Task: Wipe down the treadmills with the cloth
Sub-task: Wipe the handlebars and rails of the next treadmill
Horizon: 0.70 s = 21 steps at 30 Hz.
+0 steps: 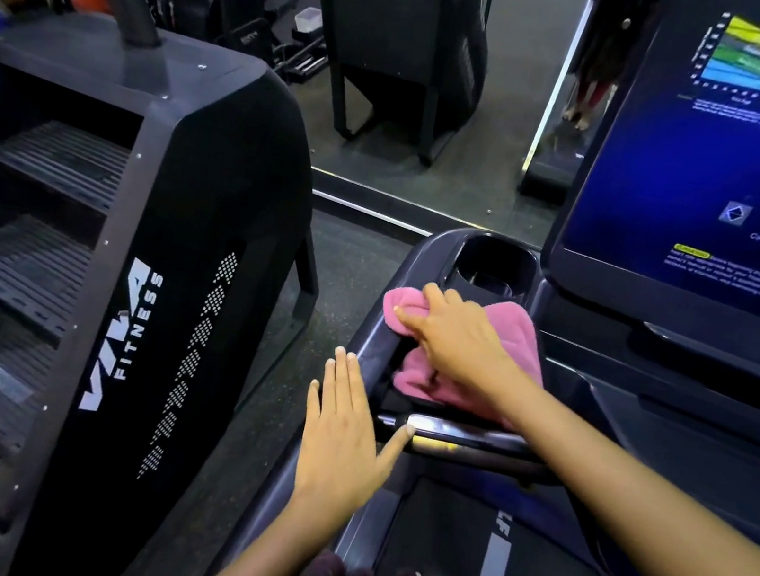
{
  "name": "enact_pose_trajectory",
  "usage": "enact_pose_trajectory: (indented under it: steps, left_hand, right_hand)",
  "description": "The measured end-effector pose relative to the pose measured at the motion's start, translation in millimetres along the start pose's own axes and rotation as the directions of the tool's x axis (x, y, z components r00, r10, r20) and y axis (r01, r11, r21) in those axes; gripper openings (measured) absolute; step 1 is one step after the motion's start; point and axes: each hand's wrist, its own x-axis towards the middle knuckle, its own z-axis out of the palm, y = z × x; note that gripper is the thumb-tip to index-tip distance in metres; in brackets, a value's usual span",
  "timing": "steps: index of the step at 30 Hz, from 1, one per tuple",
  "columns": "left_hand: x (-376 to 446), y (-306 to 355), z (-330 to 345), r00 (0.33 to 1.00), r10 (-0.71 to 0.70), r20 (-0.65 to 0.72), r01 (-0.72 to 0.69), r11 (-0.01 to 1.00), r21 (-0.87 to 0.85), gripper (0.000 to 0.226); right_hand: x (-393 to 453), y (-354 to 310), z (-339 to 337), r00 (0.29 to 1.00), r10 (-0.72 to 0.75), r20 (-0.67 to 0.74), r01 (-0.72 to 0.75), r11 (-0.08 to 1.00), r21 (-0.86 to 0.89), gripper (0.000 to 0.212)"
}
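Cloth point(424, 374) under right hand point(455, 337) on treadmill point(428, 255)

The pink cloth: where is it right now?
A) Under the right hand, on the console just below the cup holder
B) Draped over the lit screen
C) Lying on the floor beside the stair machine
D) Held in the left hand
A: the right hand presses the pink cloth onto the dark console just below the cup holder, while the left hand rests flat on the console's edge without any cloth.
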Motion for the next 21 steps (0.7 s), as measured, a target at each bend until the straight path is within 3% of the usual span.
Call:
enact_pose_trajectory:
  steps: [3, 5, 7, 10, 11, 16, 17, 19, 21]
  left_hand:
    - [0.2, -1.2, -0.5, 0.998, 0.007, -0.058, -0.011, 0.998, -0.067, 0.095]
    - [0.0, -3.1, -0.6, 0.994, 0.017, -0.106, -0.031, 0.992, -0.123, 0.098]
    - [-1.6, -4.0, -1.1, 0.993, 0.026, -0.116, -0.042, 0.990, -0.138, 0.101]
    - [-3.5, -3.0, -4.1, 0.996, 0.031, -0.088, -0.045, 0.985, -0.164, 0.102]
    - [-3.6, -2.5, -5.5, 0.997, 0.026, -0.074, -0.039, 0.983, -0.182, 0.103]
    - [3.7, 0.6, -12.5, 0.999, -0.016, 0.032, 0.022, 0.983, -0.181, 0.101]
    - [6.0, 1.8, -13.5, 0.998, -0.031, 0.050, 0.039, 0.988, -0.152, 0.099]
    - [12.1, 4.5, -14.8, 0.996, -0.034, 0.080, 0.041, 0.995, -0.093, 0.096]
    - [21.2, 7.1, -15.1, 0.995, -0.005, 0.097, 0.013, 0.996, -0.085, 0.090]
  right_hand:
    - [-16.3, -16.6, 3.3, 0.970, -0.237, 0.054, 0.234, 0.970, 0.059, 0.037]
    - [-24.3, -10.3, 1.5, 0.944, -0.320, 0.084, 0.312, 0.945, 0.102, 0.039]
    - [-18.5, 4.8, 2.1, 0.962, -0.253, 0.098, 0.246, 0.966, 0.076, 0.043]
    - [-5.5, 14.8, -0.9, 0.998, 0.005, 0.062, -0.003, 1.000, -0.027, 0.050]
    - [-3.8, 10.7, -3.3, 0.998, 0.029, 0.052, -0.026, 0.998, -0.057, 0.050]
    - [-23.7, -23.1, -1.6, 0.970, -0.227, 0.085, 0.224, 0.974, 0.039, 0.041]
    - [-22.7, -22.0, -1.1, 0.980, -0.184, 0.079, 0.181, 0.982, 0.048, 0.042]
    - [-14.6, -13.9, 0.8, 0.998, 0.038, 0.057, -0.041, 0.998, 0.038, 0.045]
    - [-7.1, -9.3, -2.2, 0.966, 0.252, 0.064, -0.254, 0.967, 0.023, 0.049]
